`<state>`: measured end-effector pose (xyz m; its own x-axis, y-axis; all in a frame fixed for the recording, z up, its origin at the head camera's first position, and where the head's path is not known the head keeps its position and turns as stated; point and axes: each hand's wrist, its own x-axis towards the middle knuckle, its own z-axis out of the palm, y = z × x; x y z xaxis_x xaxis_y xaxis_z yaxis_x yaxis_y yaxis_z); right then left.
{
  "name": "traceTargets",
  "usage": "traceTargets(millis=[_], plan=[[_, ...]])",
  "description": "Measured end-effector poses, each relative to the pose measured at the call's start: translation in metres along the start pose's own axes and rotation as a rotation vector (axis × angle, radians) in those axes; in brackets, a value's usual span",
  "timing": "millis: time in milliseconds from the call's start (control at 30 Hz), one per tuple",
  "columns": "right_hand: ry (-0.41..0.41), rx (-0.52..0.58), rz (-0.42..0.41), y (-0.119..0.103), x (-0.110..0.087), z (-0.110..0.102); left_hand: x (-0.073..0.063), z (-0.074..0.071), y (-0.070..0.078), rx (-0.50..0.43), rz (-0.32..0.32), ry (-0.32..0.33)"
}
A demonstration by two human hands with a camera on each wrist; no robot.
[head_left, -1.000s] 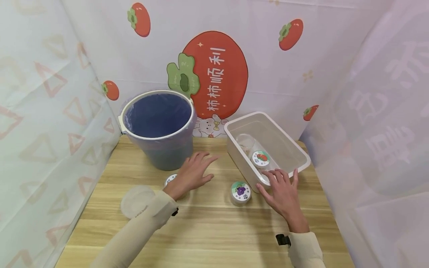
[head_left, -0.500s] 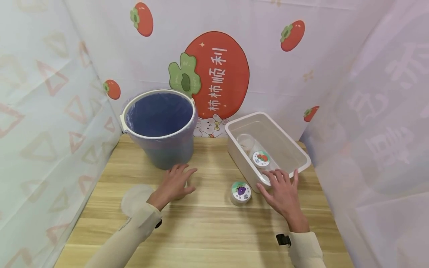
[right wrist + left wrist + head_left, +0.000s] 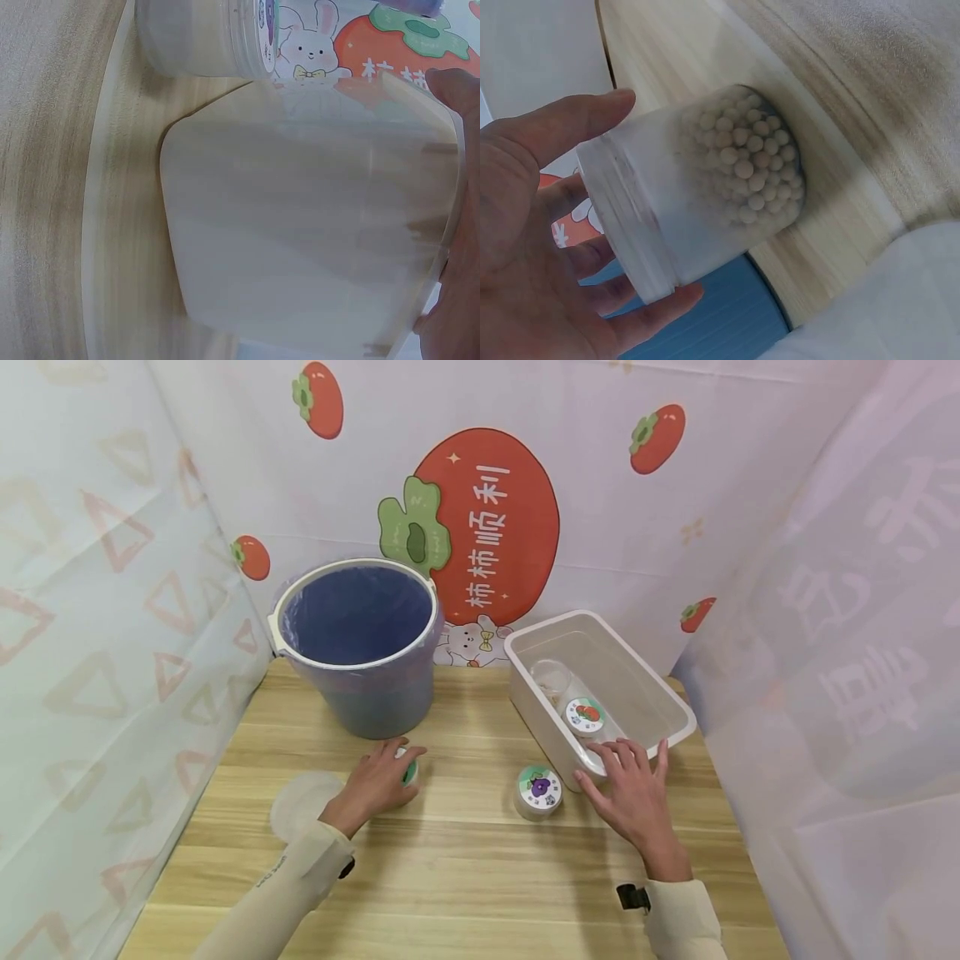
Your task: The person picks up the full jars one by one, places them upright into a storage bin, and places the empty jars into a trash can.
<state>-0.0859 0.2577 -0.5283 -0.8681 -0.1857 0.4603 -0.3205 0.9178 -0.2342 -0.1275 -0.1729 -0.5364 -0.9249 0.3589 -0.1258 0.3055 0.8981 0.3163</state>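
Observation:
My left hand [image 3: 372,786] is over a round lidded jar [image 3: 408,768], its fingers and thumb around the lid. The left wrist view shows this jar [image 3: 735,165] as frosted plastic, partly full of small pale beads, standing on the table. My right hand [image 3: 633,789] holds the near rim of a white rectangular plastic bin [image 3: 540,727], fingers bent over the edge. Left of that hand stands another jar [image 3: 538,792], its lid bearing a purple picture. Inside the bin are a jar with a red picture on its lid [image 3: 584,716] and a clear round container [image 3: 551,677].
A blue bucket [image 3: 382,702] with a white rim and a clear plastic liner stands at the back left. A translucent round disc [image 3: 302,806] lies on the wooden table [image 3: 480,893] beside my left forearm. Printed cloth walls enclose the back and sides.
My left hand has moved left and down onto the jar, and its fingers have closed around the lid. My right hand and the bin stay in place.

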Motion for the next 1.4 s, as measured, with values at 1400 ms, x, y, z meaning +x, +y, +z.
traceTargets(millis=[1400], plan=[[-0.013,0.001,0.014,0.001,0.000,-0.002,0.045,-0.079,0.077,0.060,0.170,0.174]])
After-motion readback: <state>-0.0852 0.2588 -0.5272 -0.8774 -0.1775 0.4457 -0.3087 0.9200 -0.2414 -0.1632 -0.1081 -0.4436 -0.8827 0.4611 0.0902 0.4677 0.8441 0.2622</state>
